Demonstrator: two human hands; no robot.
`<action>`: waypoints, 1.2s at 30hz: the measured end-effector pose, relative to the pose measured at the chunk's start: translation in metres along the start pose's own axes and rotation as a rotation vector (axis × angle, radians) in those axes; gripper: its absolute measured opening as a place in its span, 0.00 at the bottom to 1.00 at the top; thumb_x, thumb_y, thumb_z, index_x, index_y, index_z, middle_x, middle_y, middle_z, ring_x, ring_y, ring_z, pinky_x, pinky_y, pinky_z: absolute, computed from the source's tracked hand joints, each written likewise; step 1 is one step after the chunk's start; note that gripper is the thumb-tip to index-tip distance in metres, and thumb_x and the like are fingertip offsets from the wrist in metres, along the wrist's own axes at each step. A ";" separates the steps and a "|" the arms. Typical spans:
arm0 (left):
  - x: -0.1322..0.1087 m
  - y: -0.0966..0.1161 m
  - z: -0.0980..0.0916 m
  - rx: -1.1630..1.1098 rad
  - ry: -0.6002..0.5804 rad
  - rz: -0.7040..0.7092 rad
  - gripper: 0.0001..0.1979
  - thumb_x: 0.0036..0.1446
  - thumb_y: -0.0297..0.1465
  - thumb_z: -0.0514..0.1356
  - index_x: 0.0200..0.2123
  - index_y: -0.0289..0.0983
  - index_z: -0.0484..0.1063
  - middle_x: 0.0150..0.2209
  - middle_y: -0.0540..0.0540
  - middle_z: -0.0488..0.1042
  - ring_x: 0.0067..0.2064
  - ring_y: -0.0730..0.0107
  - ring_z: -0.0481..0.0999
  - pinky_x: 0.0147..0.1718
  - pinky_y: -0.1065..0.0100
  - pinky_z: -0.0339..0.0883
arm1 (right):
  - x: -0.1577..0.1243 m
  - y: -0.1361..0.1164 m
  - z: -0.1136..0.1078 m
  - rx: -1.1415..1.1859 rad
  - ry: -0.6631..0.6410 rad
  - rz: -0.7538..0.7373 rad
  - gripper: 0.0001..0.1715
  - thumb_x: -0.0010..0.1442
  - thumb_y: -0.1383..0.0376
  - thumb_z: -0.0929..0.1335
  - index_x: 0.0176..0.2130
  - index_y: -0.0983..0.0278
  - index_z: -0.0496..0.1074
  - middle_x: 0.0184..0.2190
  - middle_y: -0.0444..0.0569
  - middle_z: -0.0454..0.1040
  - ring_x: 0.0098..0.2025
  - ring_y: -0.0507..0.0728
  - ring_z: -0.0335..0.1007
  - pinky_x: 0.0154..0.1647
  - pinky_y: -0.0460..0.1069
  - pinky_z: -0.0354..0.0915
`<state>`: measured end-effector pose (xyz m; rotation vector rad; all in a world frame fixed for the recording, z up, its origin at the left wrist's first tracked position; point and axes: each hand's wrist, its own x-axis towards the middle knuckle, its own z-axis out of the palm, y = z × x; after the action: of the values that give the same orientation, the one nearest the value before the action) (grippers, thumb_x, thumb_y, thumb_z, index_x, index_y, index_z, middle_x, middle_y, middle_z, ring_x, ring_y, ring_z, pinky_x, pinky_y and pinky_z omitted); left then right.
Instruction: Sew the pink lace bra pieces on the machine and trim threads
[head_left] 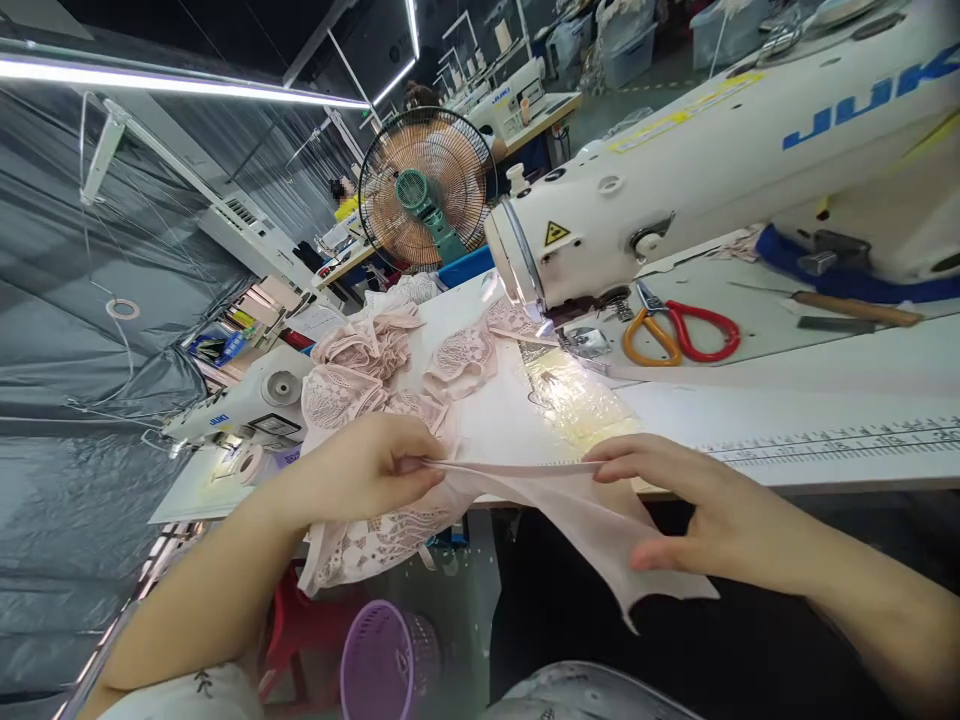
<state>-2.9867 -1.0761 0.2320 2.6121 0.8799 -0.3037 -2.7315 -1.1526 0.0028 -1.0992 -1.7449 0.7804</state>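
Observation:
My left hand pinches one end of a pale pink fabric piece at the table's front edge, fingers curled round it. My right hand holds the other end, thumb under and fingers over the cloth, so the top edge is stretched straight between both hands. The cloth hangs down past the table edge. Behind my left hand lies a heap of pink lace pieces. The white sewing machine stands beyond, its needle area lit.
Orange and red-handled scissors lie on the machine bed. A wooden-handled tool lies at the right. A fan stands behind the table. A purple basket and red stool sit below. A ruler strip is printed on the table.

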 end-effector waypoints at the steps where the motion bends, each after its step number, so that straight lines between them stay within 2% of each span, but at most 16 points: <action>1: 0.000 0.000 -0.002 0.000 -0.011 -0.020 0.10 0.60 0.30 0.54 0.33 0.33 0.74 0.28 0.48 0.73 0.30 0.75 0.69 0.30 0.75 0.60 | 0.000 -0.001 0.006 0.019 -0.007 -0.020 0.34 0.45 0.39 0.72 0.45 0.57 0.74 0.53 0.55 0.70 0.54 0.65 0.67 0.54 0.60 0.66; 4: 0.001 0.001 -0.006 0.032 -0.072 -0.042 0.08 0.57 0.28 0.55 0.33 0.33 0.74 0.29 0.49 0.73 0.29 0.75 0.69 0.29 0.75 0.60 | 0.001 -0.012 0.024 0.071 -0.002 -0.025 0.43 0.43 0.31 0.66 0.44 0.59 0.72 0.56 0.59 0.66 0.57 0.67 0.64 0.54 0.62 0.64; 7: 0.003 0.006 -0.008 0.076 -0.143 -0.013 0.08 0.55 0.26 0.55 0.31 0.33 0.74 0.28 0.49 0.73 0.28 0.75 0.69 0.28 0.75 0.59 | 0.013 -0.032 0.040 0.048 -0.022 -0.012 0.39 0.46 0.31 0.65 0.38 0.61 0.70 0.59 0.60 0.63 0.59 0.69 0.60 0.53 0.64 0.63; 10: 0.005 0.013 -0.008 0.101 -0.205 0.015 0.08 0.54 0.24 0.55 0.30 0.34 0.75 0.27 0.49 0.73 0.27 0.76 0.68 0.27 0.75 0.58 | 0.033 -0.051 0.052 0.050 -0.066 -0.134 0.23 0.56 0.45 0.66 0.35 0.62 0.69 0.58 0.60 0.66 0.60 0.67 0.61 0.52 0.61 0.64; 12: 0.006 0.018 -0.008 0.103 -0.241 0.022 0.08 0.54 0.24 0.55 0.31 0.34 0.75 0.27 0.49 0.73 0.27 0.76 0.68 0.27 0.75 0.59 | 0.044 -0.060 0.055 0.118 -0.120 -0.192 0.13 0.59 0.56 0.63 0.31 0.62 0.67 0.46 0.57 0.74 0.54 0.64 0.67 0.45 0.55 0.67; 14: 0.004 0.020 -0.009 0.091 -0.271 0.033 0.09 0.54 0.23 0.55 0.32 0.34 0.75 0.28 0.48 0.74 0.28 0.75 0.69 0.27 0.75 0.59 | 0.049 -0.063 0.053 0.213 -0.204 -0.190 0.13 0.61 0.62 0.59 0.27 0.61 0.65 0.35 0.52 0.76 0.48 0.60 0.72 0.39 0.51 0.67; 15: 0.003 0.020 -0.009 0.081 -0.286 0.036 0.09 0.55 0.23 0.55 0.33 0.34 0.75 0.28 0.48 0.74 0.28 0.75 0.70 0.28 0.76 0.60 | 0.049 -0.062 0.050 0.264 -0.258 -0.179 0.15 0.62 0.63 0.57 0.26 0.61 0.65 0.34 0.50 0.76 0.45 0.58 0.73 0.39 0.50 0.67; 19: 0.002 0.016 -0.011 0.020 -0.364 0.047 0.08 0.56 0.23 0.55 0.34 0.35 0.74 0.31 0.47 0.75 0.29 0.74 0.71 0.30 0.75 0.61 | 0.037 -0.047 0.041 0.469 -0.538 -0.111 0.21 0.65 0.59 0.57 0.25 0.63 0.65 0.45 0.48 0.74 0.39 0.53 0.71 0.41 0.49 0.66; 21: 0.004 0.015 -0.011 -0.018 -0.410 0.053 0.08 0.57 0.24 0.55 0.35 0.36 0.74 0.31 0.46 0.76 0.30 0.73 0.71 0.30 0.74 0.62 | 0.029 -0.036 0.039 0.526 -0.604 -0.074 0.23 0.65 0.56 0.59 0.23 0.63 0.64 0.41 0.48 0.74 0.36 0.52 0.69 0.38 0.47 0.66; 24: 0.006 0.014 -0.011 -0.064 -0.452 0.044 0.09 0.58 0.25 0.55 0.36 0.37 0.75 0.32 0.45 0.76 0.32 0.71 0.72 0.32 0.73 0.63 | 0.018 -0.020 0.037 0.571 -0.571 -0.041 0.24 0.64 0.54 0.61 0.22 0.64 0.65 0.32 0.47 0.70 0.29 0.50 0.64 0.32 0.46 0.63; 27: 0.007 0.009 -0.009 -0.105 -0.455 0.049 0.09 0.58 0.24 0.54 0.37 0.37 0.75 0.33 0.44 0.76 0.33 0.71 0.72 0.34 0.73 0.63 | 0.005 -0.010 0.030 0.604 -0.523 0.023 0.25 0.63 0.51 0.62 0.22 0.64 0.67 0.31 0.47 0.69 0.28 0.50 0.62 0.29 0.45 0.61; 29: 0.007 0.004 -0.007 -0.134 -0.448 0.048 0.09 0.59 0.24 0.53 0.37 0.36 0.74 0.32 0.44 0.76 0.32 0.72 0.72 0.34 0.73 0.63 | -0.003 -0.005 0.025 0.611 -0.510 0.081 0.27 0.63 0.49 0.62 0.23 0.64 0.68 0.32 0.48 0.70 0.28 0.50 0.63 0.29 0.46 0.62; 33: 0.005 -0.005 -0.003 -0.171 -0.429 0.019 0.08 0.61 0.28 0.54 0.36 0.36 0.74 0.32 0.44 0.76 0.32 0.72 0.72 0.34 0.74 0.64 | -0.014 -0.001 0.019 0.622 -0.535 0.137 0.28 0.64 0.47 0.59 0.25 0.63 0.71 0.37 0.49 0.74 0.35 0.54 0.69 0.38 0.49 0.67; 36: 0.005 -0.007 -0.002 -0.182 -0.423 0.029 0.09 0.62 0.30 0.54 0.36 0.35 0.75 0.33 0.43 0.77 0.34 0.71 0.73 0.36 0.74 0.64 | -0.016 0.000 0.020 0.556 -0.514 0.144 0.29 0.64 0.47 0.59 0.24 0.63 0.71 0.34 0.49 0.74 0.33 0.55 0.70 0.36 0.49 0.68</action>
<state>-2.9874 -1.0677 0.2300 2.2685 0.6853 -0.7021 -2.7465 -1.1681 -0.0108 -0.6775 -1.6939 1.6324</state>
